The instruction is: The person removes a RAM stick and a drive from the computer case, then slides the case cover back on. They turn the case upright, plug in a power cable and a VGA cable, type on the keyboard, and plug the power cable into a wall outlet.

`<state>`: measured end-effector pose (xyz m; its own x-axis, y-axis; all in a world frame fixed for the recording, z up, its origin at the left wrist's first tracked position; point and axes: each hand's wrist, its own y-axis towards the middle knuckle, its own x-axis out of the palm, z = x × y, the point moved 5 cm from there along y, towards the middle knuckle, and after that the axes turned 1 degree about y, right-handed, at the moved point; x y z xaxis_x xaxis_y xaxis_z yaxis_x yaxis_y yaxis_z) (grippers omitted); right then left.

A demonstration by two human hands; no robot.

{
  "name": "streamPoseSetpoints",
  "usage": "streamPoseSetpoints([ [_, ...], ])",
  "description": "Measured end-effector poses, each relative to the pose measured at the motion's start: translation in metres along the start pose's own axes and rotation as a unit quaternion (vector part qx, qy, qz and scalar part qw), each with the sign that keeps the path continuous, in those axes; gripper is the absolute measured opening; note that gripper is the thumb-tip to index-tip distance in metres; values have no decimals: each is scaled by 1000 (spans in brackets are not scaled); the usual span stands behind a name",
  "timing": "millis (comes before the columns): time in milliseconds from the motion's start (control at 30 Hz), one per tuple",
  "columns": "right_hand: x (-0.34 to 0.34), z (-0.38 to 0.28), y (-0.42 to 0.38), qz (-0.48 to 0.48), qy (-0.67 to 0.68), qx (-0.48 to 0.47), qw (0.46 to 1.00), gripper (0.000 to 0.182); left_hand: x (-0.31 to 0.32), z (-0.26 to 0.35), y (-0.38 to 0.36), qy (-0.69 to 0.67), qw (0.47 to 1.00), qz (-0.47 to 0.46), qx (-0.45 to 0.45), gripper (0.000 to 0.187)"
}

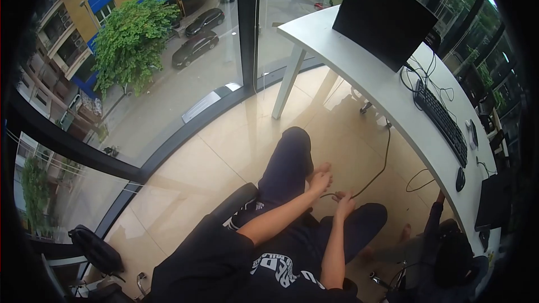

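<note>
A black cable [375, 177] drops from beneath the white desk and curves across above the floor to my hands. My right hand [345, 204] is closed round it over my lap, the fingers pinching the cable. To the left of it, my left hand [321, 182] is closed near the cable's other stretch, close to my bare foot. A short piece of cable shows between the two hands. What lies inside my left hand is too small to make out.
The white desk [370, 84] at the right bears a monitor [383, 14], a keyboard [441, 120] and a mouse [460, 179]. Another person [449, 252] is at the lower right. A black bag [95, 249] lies lower left, beside tall windows.
</note>
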<state>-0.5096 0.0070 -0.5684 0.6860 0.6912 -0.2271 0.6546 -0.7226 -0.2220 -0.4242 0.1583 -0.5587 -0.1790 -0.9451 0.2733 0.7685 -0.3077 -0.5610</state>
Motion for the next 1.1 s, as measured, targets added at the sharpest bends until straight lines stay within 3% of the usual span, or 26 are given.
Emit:
streamPoseSetpoints([
  [133,6,-27,-43,-36,85,30,995,67,-23,-108,6,-101,963,9,-249,70],
  [200,1,-40,-51,-30,110,28,993,63,-12,-101,14,-197,951,1,-238,75],
  [300,-13,-71,-66,-14,146,58,987,57,-4,-71,44,-296,943,-4,-149,71],
  [433,-48,-76,-61,-9,144,61,988,47,-9,-20,62,-396,908,71,-120,55],
  [567,-79,-87,-54,18,26,99,995,51,-11,-12,85,-356,929,41,-96,49],
  [667,-83,-86,-42,125,-153,-59,978,60,-3,25,78,-289,957,-21,-32,43],
  [700,-73,-101,-45,82,-236,-81,965,69,1,43,66,-270,961,-51,-19,41],
  [800,-42,-119,-20,52,-326,-174,928,67,21,67,55,-205,971,-119,42,37],
  [867,-8,-135,-1,-4,-160,-91,983,64,34,73,55,-148,972,-154,99,35],
  [933,30,-151,16,-54,15,2,998,63,45,75,53,-85,965,-187,163,33],
  [967,40,-154,31,-105,52,19,993,63,44,79,49,-39,968,-183,170,33],
  [1100,58,-146,69,-125,118,74,982,53,32,98,32,135,961,-154,187,36],
])
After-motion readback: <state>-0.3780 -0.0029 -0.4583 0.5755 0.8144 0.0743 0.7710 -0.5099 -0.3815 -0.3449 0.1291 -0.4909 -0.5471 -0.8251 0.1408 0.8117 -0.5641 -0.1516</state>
